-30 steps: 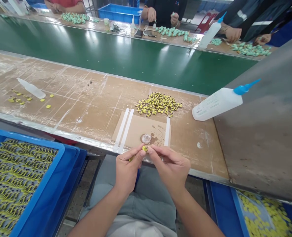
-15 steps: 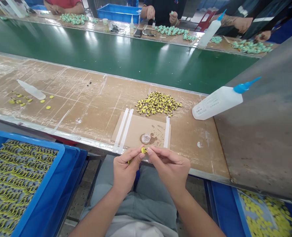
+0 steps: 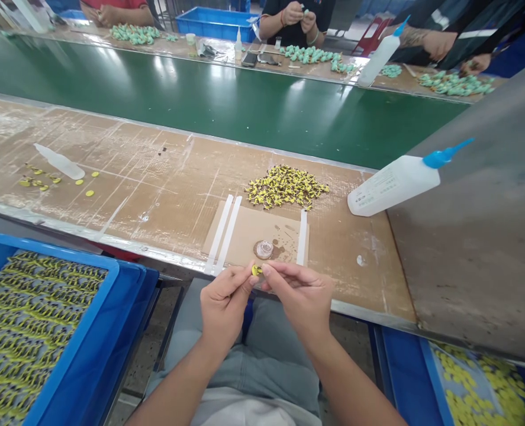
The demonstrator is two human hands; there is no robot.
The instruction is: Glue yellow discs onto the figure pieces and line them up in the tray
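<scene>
Between the fingertips of both hands is a small yellow-and-black piece (image 3: 256, 270), held just above the table's front edge. My left hand (image 3: 226, 299) pinches its yellow side, and my right hand (image 3: 300, 296) grips the darker end with thumb and forefinger. Its finer shape is too small to make out. Just beyond the fingertips, a small round dish (image 3: 263, 249) with whitish contents sits on a taped cardboard sheet (image 3: 248, 234), near brown stains. A heap of small yellow-and-black pieces (image 3: 284, 186) lies behind the sheet.
A white bottle with a blue nozzle (image 3: 395, 183) leans at right by a metal panel (image 3: 475, 236). Blue trays of yellow parts flank me, left (image 3: 111, 284) and right (image 3: 435, 384). Beyond the green belt (image 3: 191, 89), co-workers handle mint-green pieces (image 3: 311, 54).
Both my hands have shifted slightly left, still pinching the small piece between them. Across the belt, a co-worker's hands have risen and come together.
</scene>
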